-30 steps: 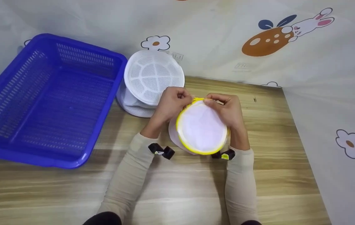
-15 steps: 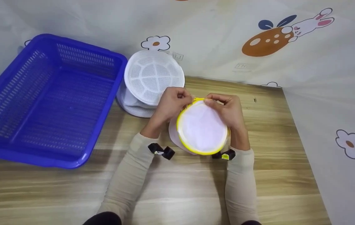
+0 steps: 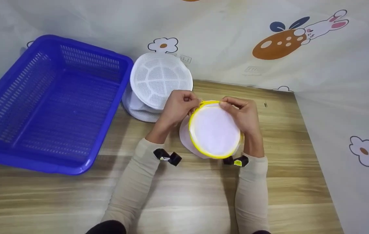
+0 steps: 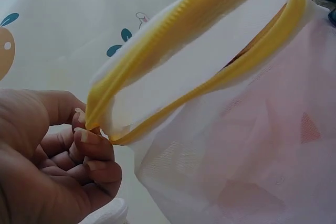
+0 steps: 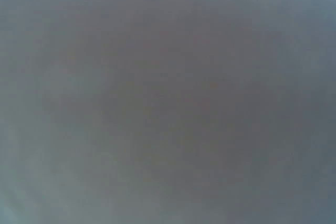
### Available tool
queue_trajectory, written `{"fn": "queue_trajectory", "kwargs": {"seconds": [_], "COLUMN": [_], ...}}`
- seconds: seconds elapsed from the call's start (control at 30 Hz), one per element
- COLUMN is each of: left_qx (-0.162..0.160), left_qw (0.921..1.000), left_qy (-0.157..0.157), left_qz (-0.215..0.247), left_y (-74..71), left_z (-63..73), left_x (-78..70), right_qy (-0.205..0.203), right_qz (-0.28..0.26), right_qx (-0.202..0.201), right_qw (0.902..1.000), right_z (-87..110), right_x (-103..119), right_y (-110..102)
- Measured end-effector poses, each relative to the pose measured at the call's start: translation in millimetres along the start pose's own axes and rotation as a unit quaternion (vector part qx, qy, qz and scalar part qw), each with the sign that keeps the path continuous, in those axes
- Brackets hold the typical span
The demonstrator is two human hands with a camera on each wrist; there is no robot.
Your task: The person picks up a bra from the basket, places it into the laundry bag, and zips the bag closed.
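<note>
Both hands are at a pale pinkish-white mesh laundry bag (image 3: 215,130) with a yellow zipper (image 3: 195,143) round its circular top. My left hand (image 3: 179,107) pinches the zipper's end at the upper left of the rim. In the left wrist view, the left hand (image 4: 58,156) has thumb and fingertips together there, and the two yellow edges (image 4: 168,106) spread apart from that point. My right hand (image 3: 244,113) pinches the rim at its upper right, thumb on top. Only a grey blur shows in the right wrist view, so the right fingertips' underside is hidden.
Left of the arms stands a large blue plastic basket (image 3: 101,130) with slotted walls. White mesh laundry bags (image 3: 161,79) are stacked between it and the hands, close to the left hand. A patterned sheet (image 3: 223,39) covers the wall behind the wooden table (image 3: 288,182).
My right hand has shifted a little to the right along the rim, and the bag's round top has moved right with it. The left hand stays in nearly the same place.
</note>
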State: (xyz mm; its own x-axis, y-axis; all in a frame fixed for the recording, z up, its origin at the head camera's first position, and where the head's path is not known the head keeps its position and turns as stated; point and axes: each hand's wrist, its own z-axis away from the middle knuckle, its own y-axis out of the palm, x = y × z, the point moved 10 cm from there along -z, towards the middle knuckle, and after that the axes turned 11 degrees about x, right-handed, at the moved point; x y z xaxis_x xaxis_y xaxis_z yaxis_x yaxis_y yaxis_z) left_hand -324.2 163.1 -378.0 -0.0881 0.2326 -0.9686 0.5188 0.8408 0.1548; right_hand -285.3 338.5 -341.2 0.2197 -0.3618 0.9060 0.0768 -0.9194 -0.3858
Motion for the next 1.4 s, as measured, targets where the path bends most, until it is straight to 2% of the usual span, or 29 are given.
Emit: {"fn": "queue_trajectory", "kwargs": {"seconds": [0.37, 0.5, 0.83, 1.07, 1.4], "left_qx": [-0.003, -0.005, -0.004, -0.006, -0.007], "left_qw": [0.9999, 1.0, 0.9999, 0.9998, 0.9996], "left_qy": [-0.008, -0.007, -0.015, -0.02, -0.025], "left_qz": [-0.01, 0.0, 0.0, -0.006, -0.008], "left_y": [-0.3, -1.0, -1.5, -2.3, -2.4], "left_z": [-0.6, -0.3, -0.1, 0.2, 0.9], "left_x": [1.5, 1.9, 3.4, 3.9, 2.8], "right_qy": [0.017, 0.028, 0.044, 0.052, 0.044], "right_qz": [0.002, 0.005, 0.013, 0.009, 0.0], "right_qx": [-0.008, -0.017, -0.03, -0.035, -0.052], "right_qw": [0.9998, 0.9994, 0.9985, 0.998, 0.9977], "right_z": [0.1, -0.4, 1.6, -3.6, -3.7], "right_x": [-4, -14, -7, -36, -38], "right_y": [-2, -7, -9, -15, -18]}}
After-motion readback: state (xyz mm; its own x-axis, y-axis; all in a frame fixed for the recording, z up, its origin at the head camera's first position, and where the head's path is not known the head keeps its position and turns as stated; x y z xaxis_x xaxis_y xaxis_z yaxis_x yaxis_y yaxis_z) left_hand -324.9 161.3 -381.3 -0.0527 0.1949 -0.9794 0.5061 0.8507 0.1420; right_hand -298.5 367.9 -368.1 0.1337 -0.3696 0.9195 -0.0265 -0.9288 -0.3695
